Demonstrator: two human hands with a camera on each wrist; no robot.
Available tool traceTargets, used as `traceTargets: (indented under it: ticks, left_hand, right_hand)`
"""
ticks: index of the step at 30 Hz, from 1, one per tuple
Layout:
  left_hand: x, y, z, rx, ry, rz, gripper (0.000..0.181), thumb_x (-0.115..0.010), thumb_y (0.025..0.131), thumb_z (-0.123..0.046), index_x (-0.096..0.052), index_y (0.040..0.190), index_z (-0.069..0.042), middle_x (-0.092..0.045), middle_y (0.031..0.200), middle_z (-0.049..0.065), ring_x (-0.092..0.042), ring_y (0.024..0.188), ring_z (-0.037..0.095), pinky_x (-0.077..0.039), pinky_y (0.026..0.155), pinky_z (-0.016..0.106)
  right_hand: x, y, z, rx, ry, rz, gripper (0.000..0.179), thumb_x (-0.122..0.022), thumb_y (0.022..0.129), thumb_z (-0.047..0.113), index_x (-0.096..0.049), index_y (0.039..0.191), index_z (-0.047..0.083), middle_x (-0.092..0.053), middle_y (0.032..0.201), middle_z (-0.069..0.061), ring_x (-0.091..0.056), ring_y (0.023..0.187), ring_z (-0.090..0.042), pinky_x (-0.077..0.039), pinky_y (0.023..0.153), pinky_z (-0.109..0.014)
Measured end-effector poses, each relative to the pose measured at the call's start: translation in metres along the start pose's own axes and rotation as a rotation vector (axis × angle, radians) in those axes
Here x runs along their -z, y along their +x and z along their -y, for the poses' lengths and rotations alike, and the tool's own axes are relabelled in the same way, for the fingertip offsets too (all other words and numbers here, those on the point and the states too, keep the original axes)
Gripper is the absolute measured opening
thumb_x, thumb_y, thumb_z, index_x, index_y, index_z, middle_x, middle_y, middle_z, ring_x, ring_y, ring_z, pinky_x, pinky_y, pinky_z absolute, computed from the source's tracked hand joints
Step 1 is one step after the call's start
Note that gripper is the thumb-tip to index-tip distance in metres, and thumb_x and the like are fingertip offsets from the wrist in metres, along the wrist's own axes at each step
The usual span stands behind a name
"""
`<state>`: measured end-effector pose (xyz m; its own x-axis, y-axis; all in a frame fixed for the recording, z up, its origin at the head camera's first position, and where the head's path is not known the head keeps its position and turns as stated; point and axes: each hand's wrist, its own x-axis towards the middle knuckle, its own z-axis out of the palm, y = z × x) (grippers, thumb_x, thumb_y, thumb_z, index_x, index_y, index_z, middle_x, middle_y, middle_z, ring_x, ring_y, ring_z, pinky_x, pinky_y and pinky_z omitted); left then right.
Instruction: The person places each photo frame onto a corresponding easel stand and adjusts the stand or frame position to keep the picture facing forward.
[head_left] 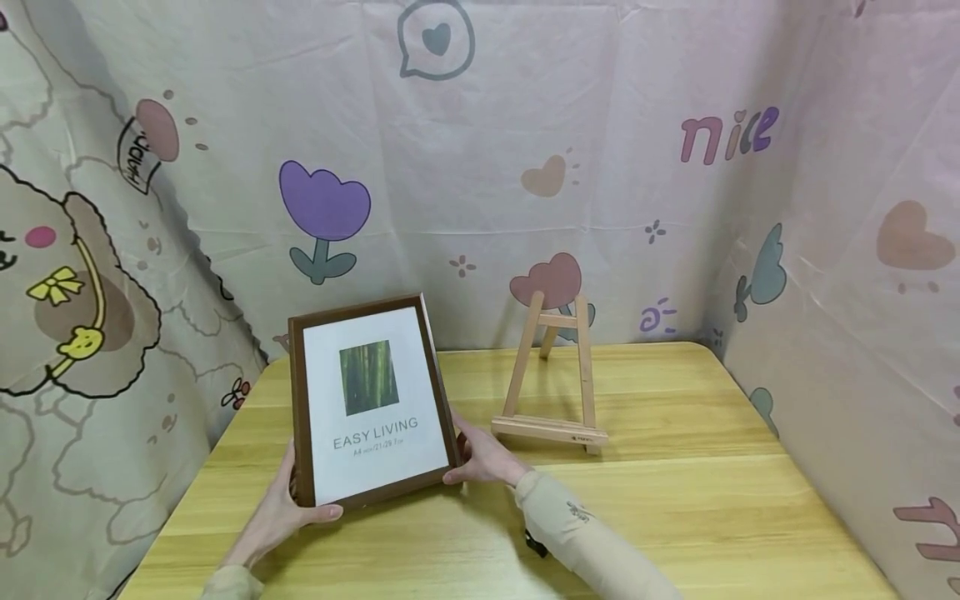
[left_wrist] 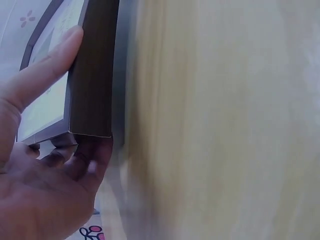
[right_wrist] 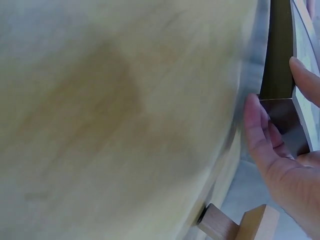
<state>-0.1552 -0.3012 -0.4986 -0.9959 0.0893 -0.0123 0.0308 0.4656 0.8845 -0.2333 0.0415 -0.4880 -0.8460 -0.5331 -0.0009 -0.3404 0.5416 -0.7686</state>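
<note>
Our left hand point(head_left: 285, 504) and right hand point(head_left: 480, 457) grasp one brown A4 picture frame point(head_left: 369, 392) between them, each at a lower corner, thumb toward the front and fingers underneath. To hold it well, we should share the weight evenly, level the slanting bottom edge and press lightly on the glazed front. One wooden tabletop easel point(head_left: 547, 430) stands just beyond our right hand, on one wooden table point(head_left: 690, 467).
</note>
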Motion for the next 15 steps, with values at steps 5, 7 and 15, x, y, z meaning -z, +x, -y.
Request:
traceTargets:
  ticks: [5, 7, 15]
  left_hand:
    - [0.0, 0.0, -0.005, 0.005, -0.005, -0.012, 0.148, -0.092, 0.069, -0.011, 0.025, 0.156, -0.037, 0.009, 0.168, 0.024, -0.013, 0.148, 0.058, -0.016, 0.113, 0.079]
    - [0.0, 0.0, -0.008, 0.01, 0.005, -0.018, 0.149, -0.092, 0.069, -0.012, 0.026, 0.156, -0.037, 0.013, 0.168, 0.023, -0.008, 0.148, 0.06, -0.012, 0.111, 0.081]
    - [-0.003, 0.001, -0.016, -0.029, 0.027, -0.066, 0.149, -0.093, 0.069, -0.015, 0.027, 0.155, -0.037, 0.008, 0.169, 0.024, -0.012, 0.146, 0.062, -0.019, 0.112, 0.078]
  right_hand:
    - [0.003, -0.002, 0.001, 0.027, 0.006, -0.022, 0.117, -0.088, 0.077, 0.016, -0.01, 0.163, 0.014, -0.064, 0.12, -0.017, -0.061, 0.075, -0.007, -0.053, 0.068, -0.02]
    - [0.004, -0.002, 0.002, 0.051, 0.01, -0.033, 0.116, -0.088, 0.077, 0.014, -0.01, 0.163, 0.012, -0.064, 0.113, -0.016, -0.061, 0.07, -0.006, -0.054, 0.067, -0.02]
    - [0.008, -0.006, 0.003, 0.075, -0.001, -0.074, 0.116, -0.087, 0.078, 0.015, -0.008, 0.164, 0.015, -0.062, 0.116, -0.016, -0.062, 0.077, -0.012, -0.054, 0.068, -0.019]
